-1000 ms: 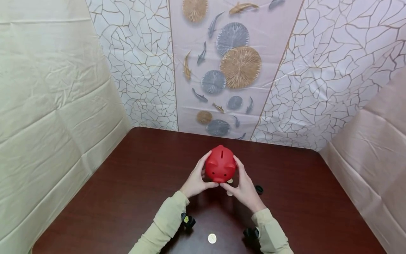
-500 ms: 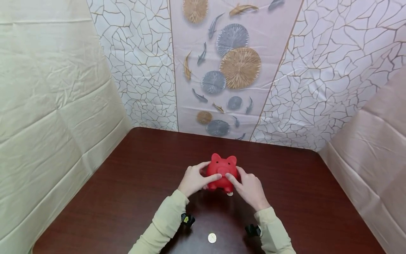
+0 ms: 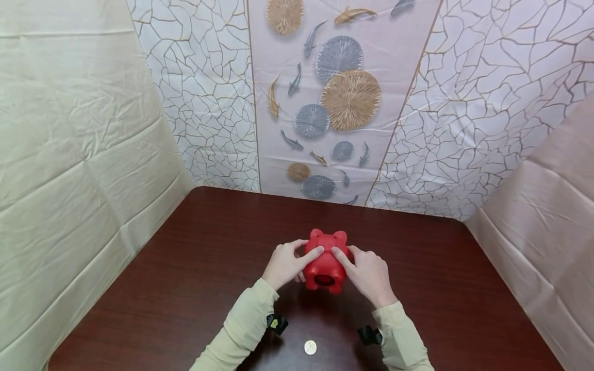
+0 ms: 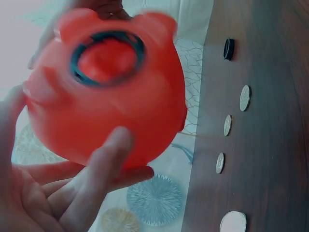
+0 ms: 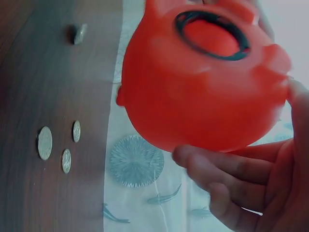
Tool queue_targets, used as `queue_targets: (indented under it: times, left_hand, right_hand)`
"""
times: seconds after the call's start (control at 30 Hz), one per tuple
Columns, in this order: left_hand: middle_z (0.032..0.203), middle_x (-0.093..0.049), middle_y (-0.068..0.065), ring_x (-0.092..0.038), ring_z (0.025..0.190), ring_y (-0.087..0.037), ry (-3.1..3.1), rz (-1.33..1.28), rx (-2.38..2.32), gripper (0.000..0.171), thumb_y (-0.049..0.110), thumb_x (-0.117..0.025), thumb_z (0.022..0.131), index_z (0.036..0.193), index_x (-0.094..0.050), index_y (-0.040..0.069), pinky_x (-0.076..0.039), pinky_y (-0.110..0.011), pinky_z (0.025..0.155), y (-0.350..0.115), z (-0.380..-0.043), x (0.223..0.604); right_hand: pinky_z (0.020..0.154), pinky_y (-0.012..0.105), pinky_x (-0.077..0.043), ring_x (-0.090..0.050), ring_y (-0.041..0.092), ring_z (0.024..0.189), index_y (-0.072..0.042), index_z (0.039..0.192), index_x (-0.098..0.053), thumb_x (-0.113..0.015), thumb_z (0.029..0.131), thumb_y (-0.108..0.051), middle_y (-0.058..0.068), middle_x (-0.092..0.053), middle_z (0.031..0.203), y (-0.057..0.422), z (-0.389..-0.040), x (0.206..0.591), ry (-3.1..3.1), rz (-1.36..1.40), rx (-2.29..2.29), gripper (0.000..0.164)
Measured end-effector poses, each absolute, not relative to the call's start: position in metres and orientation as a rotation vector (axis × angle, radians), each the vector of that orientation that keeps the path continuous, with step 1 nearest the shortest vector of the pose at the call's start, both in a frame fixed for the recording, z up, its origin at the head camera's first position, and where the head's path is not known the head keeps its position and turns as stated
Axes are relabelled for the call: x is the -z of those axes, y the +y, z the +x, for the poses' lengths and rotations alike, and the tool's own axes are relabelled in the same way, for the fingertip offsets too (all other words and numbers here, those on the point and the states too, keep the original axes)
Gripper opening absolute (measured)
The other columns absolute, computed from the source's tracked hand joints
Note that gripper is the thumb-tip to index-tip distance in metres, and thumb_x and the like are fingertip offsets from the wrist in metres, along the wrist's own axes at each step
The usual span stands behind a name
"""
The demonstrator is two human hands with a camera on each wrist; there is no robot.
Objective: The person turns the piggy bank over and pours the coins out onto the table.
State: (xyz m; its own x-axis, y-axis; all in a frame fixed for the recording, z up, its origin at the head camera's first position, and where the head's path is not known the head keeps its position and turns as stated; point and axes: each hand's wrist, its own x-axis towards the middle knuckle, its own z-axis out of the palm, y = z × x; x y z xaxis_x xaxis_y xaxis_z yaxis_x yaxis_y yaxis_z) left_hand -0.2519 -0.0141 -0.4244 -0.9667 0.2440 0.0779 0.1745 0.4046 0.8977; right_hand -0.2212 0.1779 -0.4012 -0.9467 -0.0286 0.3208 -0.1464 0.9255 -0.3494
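My left hand (image 3: 284,265) and right hand (image 3: 371,275) grip a red piggy bank (image 3: 326,263) between them, thumbs on its front. It is tipped back above the table, with the ears away from me. A black-rimmed round hole in its underside faces me, and red shows inside the ring. In the left wrist view, fingers of my left hand (image 4: 67,193) curl below the piggy bank (image 4: 111,116). The right wrist view shows my right hand (image 5: 260,174) supporting the piggy bank (image 5: 203,101) from its side.
A gold-coloured coin (image 3: 310,347) lies on the dark wooden table (image 3: 185,288) near me. Beyond it are more coins (image 4: 245,98), hidden in the head view, and a round black cap (image 4: 229,49). Patterned cloth (image 3: 320,129) hangs behind the table.
The piggy bank has rotated in both hands: the top slot faced me first, then the face, now the underside. It also sits slightly lower in the head view.
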Motion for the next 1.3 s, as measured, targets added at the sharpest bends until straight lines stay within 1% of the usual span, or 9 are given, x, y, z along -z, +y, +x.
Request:
queue_targets:
  times: [0.1,0.17,0.3,0.47,0.63,0.83,1.0,1.2,1.3]
  left_hand:
    - [0.073,-0.067,-0.002,-0.062,0.049,-0.02,2.569,0.441,-1.649,0.07,0.062,-0.059,0.072,0.129,-0.047,0.023,-0.052,-0.029,0.05,-0.014,-0.253,0.425]
    - [0.085,-0.068,-0.002,-0.062,0.053,-0.017,2.591,0.475,-1.654,0.073,0.061,-0.06,0.072,0.133,-0.042,0.025,-0.052,-0.028,0.054,-0.014,-0.254,0.426]
    - [0.111,-0.062,-0.004,-0.063,0.063,-0.012,2.597,0.561,-1.692,0.076,0.052,-0.065,0.073,0.138,-0.032,0.029,-0.053,-0.024,0.065,-0.016,-0.251,0.422]
    - [0.129,-0.051,-0.01,-0.065,0.083,-0.022,2.487,0.649,-1.775,0.084,0.029,-0.072,0.074,0.142,-0.022,0.026,-0.053,-0.03,0.077,-0.019,-0.236,0.403]
    - [0.135,-0.044,-0.012,-0.061,0.101,-0.029,2.454,0.761,-1.873,0.096,0.016,-0.076,0.069,0.144,-0.017,0.022,-0.052,-0.037,0.083,-0.019,-0.235,0.401]
    - [0.141,-0.036,-0.006,-0.055,0.112,-0.027,2.564,0.93,-2.003,0.098,0.006,-0.079,0.063,0.142,-0.021,0.018,-0.051,-0.035,0.086,-0.016,-0.235,0.399]
    - [0.147,-0.026,-0.006,-0.052,0.116,-0.025,2.666,1.104,-2.05,0.094,0.002,-0.078,0.064,0.14,-0.024,0.014,-0.05,-0.033,0.086,-0.014,-0.231,0.396]
    - [0.146,-0.026,-0.014,-0.048,0.12,-0.026,2.756,1.354,-2.052,0.087,-0.001,-0.075,0.066,0.138,-0.027,0.01,-0.049,-0.035,0.088,-0.014,-0.229,0.396]
    - [0.145,-0.026,-0.016,-0.048,0.121,-0.026,2.754,1.43,-2.035,0.087,0.0,-0.075,0.066,0.138,-0.027,0.009,-0.049,-0.035,0.089,-0.014,-0.228,0.393]
  right_hand:
    - [0.062,0.035,-0.051,-0.059,0.017,0.059,-0.012,0.116,-0.057,-0.041,0.082,-0.064,0.003,-0.065,0.068,0.179,-0.22,0.402,-2.782,0.126,-0.565,0.064]
    - [0.067,0.038,-0.052,-0.061,0.02,0.066,-0.014,0.124,-0.051,-0.041,0.08,-0.067,0.005,-0.068,0.079,0.179,-0.219,0.403,-2.776,0.132,-0.609,0.07]
    - [0.075,0.042,-0.051,-0.063,0.026,0.084,-0.018,0.134,-0.038,-0.044,0.077,-0.069,0.01,-0.065,0.104,0.18,-0.218,0.405,-2.747,0.18,-0.706,0.077]
    - [0.085,0.047,-0.048,-0.056,0.026,0.108,-0.027,0.14,-0.023,-0.054,0.072,-0.067,0.007,-0.053,0.127,0.182,-0.22,0.409,-2.681,0.3,-0.855,0.084]
    - [0.088,0.045,-0.047,-0.05,0.022,0.116,-0.026,0.143,-0.015,-0.072,0.07,-0.044,0.004,-0.044,0.135,0.183,-0.223,0.412,-2.528,0.469,-0.893,0.094]
    - [0.082,0.04,-0.051,-0.054,0.02,0.104,-0.016,0.144,-0.017,-0.082,0.06,-0.023,0.011,-0.048,0.127,0.18,-0.225,0.416,-2.315,0.558,-0.82,0.106]
    - [0.078,0.031,-0.051,-0.051,0.017,0.101,-0.013,0.142,-0.023,-0.082,0.059,-0.03,0.008,-0.044,0.132,0.178,-0.226,0.418,-2.174,0.555,-0.766,0.103]
    - [0.09,0.014,-0.042,-0.043,0.022,0.118,0.001,0.136,-0.027,-0.063,0.075,-0.046,0.014,-0.033,0.142,0.178,-0.229,0.417,-1.997,0.683,-0.779,0.085]
    - [0.093,0.011,-0.038,-0.042,0.023,0.119,0.003,0.135,-0.026,-0.064,0.075,-0.044,0.015,-0.033,0.142,0.18,-0.228,0.416,-1.98,0.723,-0.798,0.086]
